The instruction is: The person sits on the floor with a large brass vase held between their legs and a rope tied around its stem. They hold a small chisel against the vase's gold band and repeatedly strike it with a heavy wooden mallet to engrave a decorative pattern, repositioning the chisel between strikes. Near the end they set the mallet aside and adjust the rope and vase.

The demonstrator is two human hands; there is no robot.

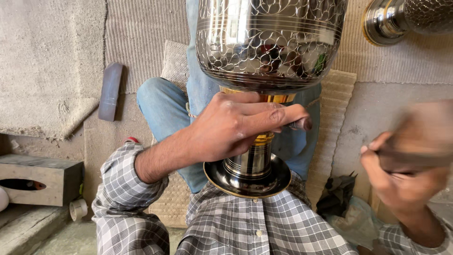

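Observation:
A large polished metal goblet-shaped vessel (269, 42) with an engraved scale pattern and brass bands stands tilted toward me, its round foot (248, 179) resting against my checked shirt. My left hand (236, 125) is wrapped around its narrow stem just below the bowl. My right hand (406, 165) is off to the right, blurred by motion, closed on a thin dark tool (415, 158) that I cannot make out clearly.
A second shiny metal vessel (406, 19) lies at the top right. A dark flat bar (110, 92) rests on the mat at left, with a wooden block (40, 179) below it. Dark crumpled material (337, 193) sits by my right knee.

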